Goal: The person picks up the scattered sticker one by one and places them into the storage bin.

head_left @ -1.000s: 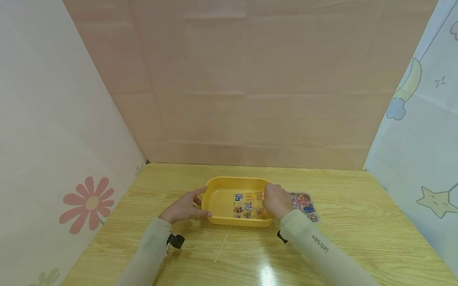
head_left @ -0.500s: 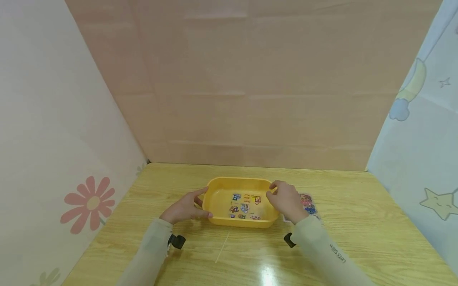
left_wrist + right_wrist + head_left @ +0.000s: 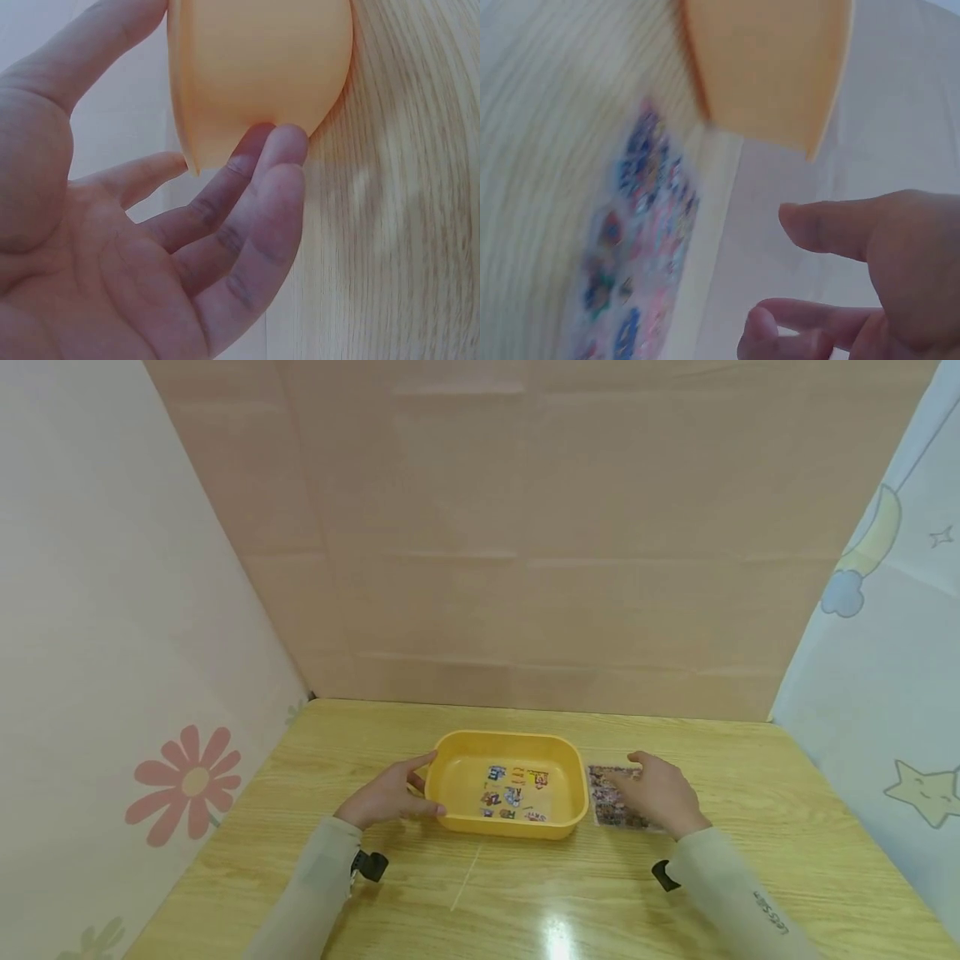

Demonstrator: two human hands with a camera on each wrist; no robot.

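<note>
A yellow rectangular plastic tray sits on the table, its floor dotted with several small colourful cartoon stickers. My left hand holds the tray's left end; thumb and index finger reach its rim at the two corners, and the other fingertips touch the outer wall in the left wrist view. To the tray's right lies a flat sheet of colourful stickers. Over that sheet is my right hand, thumb and fingers apart, with nothing visible between them. Part of the sheet is hidden under this hand in the head view.
The wood-grain table stands against a beige back covering. Patterned panels rise at the left and right. A dark strap with a small device is on my left wrist.
My right hand has left the tray's inside, lifted away over the right rim, and moved right above the sticker sheet. My left hand has stayed at the tray's left end.
</note>
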